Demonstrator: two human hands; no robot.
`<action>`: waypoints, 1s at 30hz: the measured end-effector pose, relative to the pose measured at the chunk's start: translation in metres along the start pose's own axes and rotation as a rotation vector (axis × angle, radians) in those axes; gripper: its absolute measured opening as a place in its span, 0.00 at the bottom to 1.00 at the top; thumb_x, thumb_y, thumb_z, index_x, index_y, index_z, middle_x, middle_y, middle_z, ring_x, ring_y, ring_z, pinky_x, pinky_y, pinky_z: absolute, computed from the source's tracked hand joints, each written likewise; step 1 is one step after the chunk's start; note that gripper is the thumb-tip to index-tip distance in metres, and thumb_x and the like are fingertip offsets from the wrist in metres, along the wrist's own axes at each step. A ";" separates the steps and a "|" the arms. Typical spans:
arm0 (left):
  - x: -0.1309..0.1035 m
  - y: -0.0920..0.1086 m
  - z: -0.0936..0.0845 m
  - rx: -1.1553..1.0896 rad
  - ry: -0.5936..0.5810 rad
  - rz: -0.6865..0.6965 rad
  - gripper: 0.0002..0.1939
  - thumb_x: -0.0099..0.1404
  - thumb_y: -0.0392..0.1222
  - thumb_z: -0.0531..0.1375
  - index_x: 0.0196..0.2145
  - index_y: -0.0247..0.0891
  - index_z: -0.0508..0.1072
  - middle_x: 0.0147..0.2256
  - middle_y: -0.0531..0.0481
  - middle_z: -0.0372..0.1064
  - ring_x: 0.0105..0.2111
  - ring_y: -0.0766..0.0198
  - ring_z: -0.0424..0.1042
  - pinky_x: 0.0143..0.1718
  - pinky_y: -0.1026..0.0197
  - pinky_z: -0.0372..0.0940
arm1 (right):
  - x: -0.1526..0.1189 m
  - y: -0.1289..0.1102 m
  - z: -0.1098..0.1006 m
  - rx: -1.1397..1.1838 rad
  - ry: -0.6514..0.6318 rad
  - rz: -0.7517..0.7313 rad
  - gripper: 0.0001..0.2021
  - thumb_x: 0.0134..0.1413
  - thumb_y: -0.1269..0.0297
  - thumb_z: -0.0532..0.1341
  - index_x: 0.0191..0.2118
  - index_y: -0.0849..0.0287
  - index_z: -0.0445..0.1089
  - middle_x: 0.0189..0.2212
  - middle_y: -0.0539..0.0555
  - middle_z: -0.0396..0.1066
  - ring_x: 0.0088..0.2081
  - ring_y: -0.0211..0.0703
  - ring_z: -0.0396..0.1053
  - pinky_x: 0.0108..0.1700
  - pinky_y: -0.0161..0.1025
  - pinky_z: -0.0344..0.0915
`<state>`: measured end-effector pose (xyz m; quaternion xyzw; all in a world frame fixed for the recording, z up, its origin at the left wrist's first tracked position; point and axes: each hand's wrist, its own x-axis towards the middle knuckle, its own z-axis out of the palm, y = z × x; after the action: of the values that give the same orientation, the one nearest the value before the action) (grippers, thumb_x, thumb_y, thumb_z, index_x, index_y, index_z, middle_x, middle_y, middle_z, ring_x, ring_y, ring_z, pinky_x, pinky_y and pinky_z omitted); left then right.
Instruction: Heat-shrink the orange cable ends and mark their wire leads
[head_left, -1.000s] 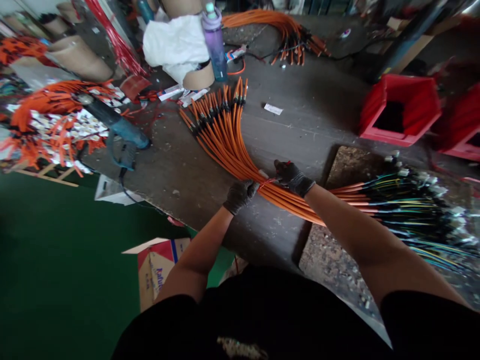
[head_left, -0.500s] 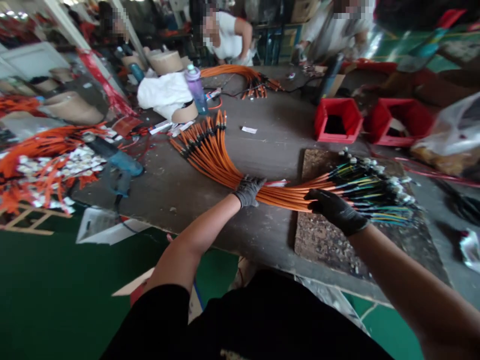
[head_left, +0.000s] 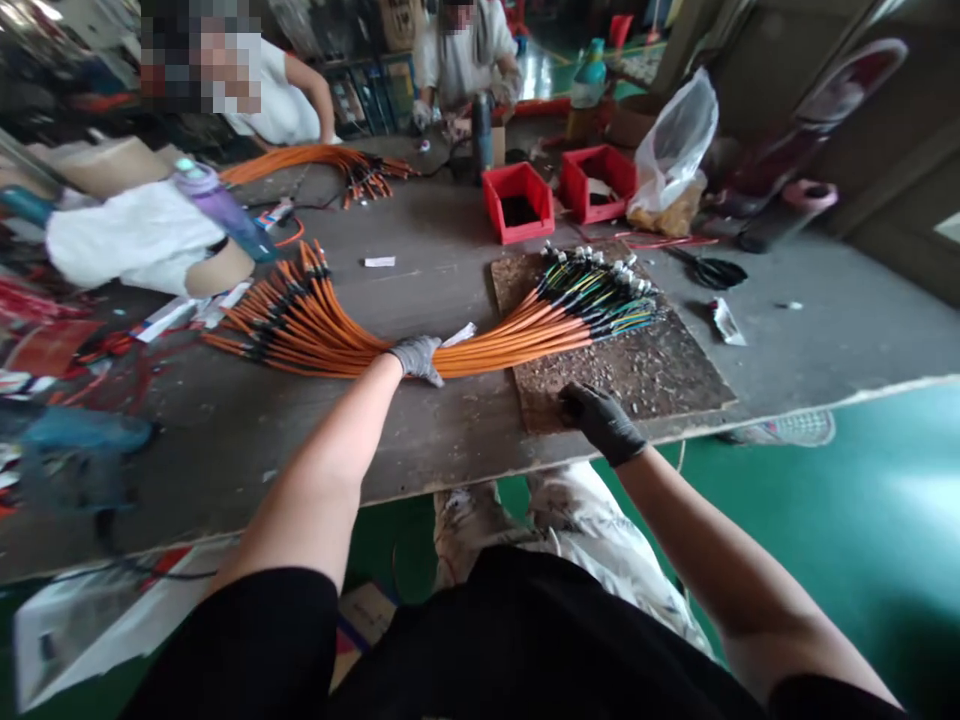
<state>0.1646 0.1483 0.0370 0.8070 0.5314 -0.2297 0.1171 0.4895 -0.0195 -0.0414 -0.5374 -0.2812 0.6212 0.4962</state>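
Note:
A bundle of orange cables [head_left: 337, 345] lies in a curve across the table. My left hand [head_left: 417, 358], in a grey glove, is closed over the middle of it. At the bundle's right end, black, green, yellow and blue wires [head_left: 592, 290] with white connectors fan out over a worn brown board [head_left: 630, 385]. Its left end spreads into black-banded tips. My right hand [head_left: 600, 420], also gloved, is over the board's front edge, apart from the cables. Its fingers are curled in, and whatever they may hold is hidden. A white paper tag [head_left: 459, 335] rests against the bundle beside my left hand.
Two red bins [head_left: 517, 205] stand behind the board, with a clear plastic bag [head_left: 679, 140] at their right. At the left are a purple bottle [head_left: 217, 205], white cloth [head_left: 135, 235] and a blue heat gun [head_left: 82, 430]. Two people work across the table near another orange cable bundle [head_left: 315, 160].
My right hand has left the cables and come down toward the board's front edge, its fingers curling. My left hand stays on the bundle. The view has swung right.

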 end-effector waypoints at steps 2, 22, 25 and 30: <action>0.002 -0.003 -0.001 0.008 -0.009 0.028 0.52 0.53 0.53 0.75 0.69 0.27 0.65 0.66 0.29 0.68 0.63 0.42 0.72 0.63 0.56 0.65 | -0.013 0.002 -0.004 0.051 0.066 -0.012 0.23 0.33 0.44 0.79 0.29 0.52 0.72 0.26 0.45 0.76 0.29 0.37 0.73 0.35 0.35 0.74; -0.017 -0.031 0.031 -0.149 -0.002 0.247 0.46 0.52 0.62 0.75 0.66 0.45 0.72 0.62 0.37 0.73 0.62 0.35 0.70 0.64 0.45 0.64 | 0.008 -0.019 0.052 0.152 0.105 0.381 0.20 0.47 0.39 0.75 0.40 0.46 0.85 0.48 0.59 0.85 0.54 0.61 0.82 0.64 0.60 0.74; -0.017 -0.026 0.022 -0.127 -0.089 0.236 0.38 0.58 0.58 0.72 0.63 0.42 0.75 0.60 0.35 0.74 0.59 0.36 0.71 0.61 0.44 0.66 | 0.012 -0.020 0.054 0.220 0.110 0.460 0.21 0.48 0.39 0.75 0.40 0.48 0.84 0.45 0.58 0.86 0.50 0.58 0.83 0.63 0.58 0.75; -0.006 -0.018 0.003 -0.033 -0.256 0.238 0.37 0.60 0.54 0.70 0.61 0.31 0.74 0.58 0.28 0.73 0.56 0.35 0.74 0.58 0.42 0.69 | 0.015 -0.017 0.067 0.334 0.101 0.521 0.22 0.51 0.39 0.73 0.41 0.53 0.83 0.46 0.58 0.85 0.51 0.55 0.83 0.65 0.54 0.72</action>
<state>0.1451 0.1495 0.0388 0.8263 0.4163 -0.3065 0.2234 0.4321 0.0125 -0.0143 -0.5324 -0.0031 0.7377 0.4152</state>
